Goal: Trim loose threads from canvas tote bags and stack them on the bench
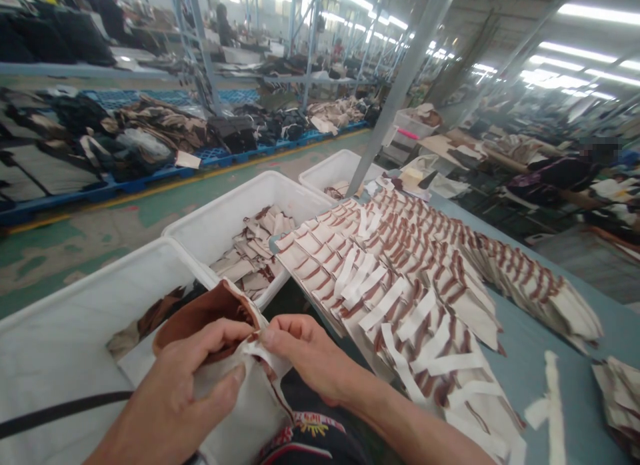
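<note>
Both hands work at the edge of a cream fabric piece with brown trim (pixel 235 392), held just above my lap. My left hand (pixel 193 378) is closed on it from the left, the fingers reaching over its rim and the thumb on the pale side. At the same edge my right hand (pixel 305 348) pinches the seam between thumb and forefinger. A brown inner panel (pixel 200 312) curves up behind the left fingers. What lies right between the two sets of fingertips is too small to make out.
To the right, a blue-grey table (pixel 525 325) bears rows of overlapping cream pieces with brown edges (pixel 415 252) and loose white strips (pixel 370 278). White bins (pixel 175 252) with fabric pieces stand at left and ahead. A metal post (pixel 395 98) rises beside the table. Another person (pixel 555 172) sits farther right.
</note>
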Demonstrator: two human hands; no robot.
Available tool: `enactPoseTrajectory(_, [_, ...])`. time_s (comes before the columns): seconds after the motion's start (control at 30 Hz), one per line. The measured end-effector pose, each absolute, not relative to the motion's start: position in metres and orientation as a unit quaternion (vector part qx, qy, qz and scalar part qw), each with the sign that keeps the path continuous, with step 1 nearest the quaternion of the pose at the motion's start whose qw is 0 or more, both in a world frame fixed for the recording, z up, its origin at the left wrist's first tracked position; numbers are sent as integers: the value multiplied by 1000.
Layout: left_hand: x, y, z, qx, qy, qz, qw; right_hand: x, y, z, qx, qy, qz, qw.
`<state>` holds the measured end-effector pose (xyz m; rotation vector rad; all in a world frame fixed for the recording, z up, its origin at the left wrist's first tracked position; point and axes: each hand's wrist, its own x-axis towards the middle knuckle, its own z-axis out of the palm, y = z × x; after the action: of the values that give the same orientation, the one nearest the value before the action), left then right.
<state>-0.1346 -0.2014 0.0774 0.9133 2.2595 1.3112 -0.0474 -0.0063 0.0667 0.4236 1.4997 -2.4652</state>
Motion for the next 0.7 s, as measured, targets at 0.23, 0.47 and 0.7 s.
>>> enactPoseTrajectory(0.23, [-121, -190, 74, 417, 819, 395, 13, -14, -4, 125, 91, 374, -916, 111])
enactPoseTrajectory(0.47, [-140, -179, 79, 377, 822, 404, 137, -12, 43, 144, 175, 631, -740, -153])
enactPoseTrajectory(0.7, [-154, -180, 102, 407, 758, 466, 205, -56, 52, 88, 103, 658, -744, -53])
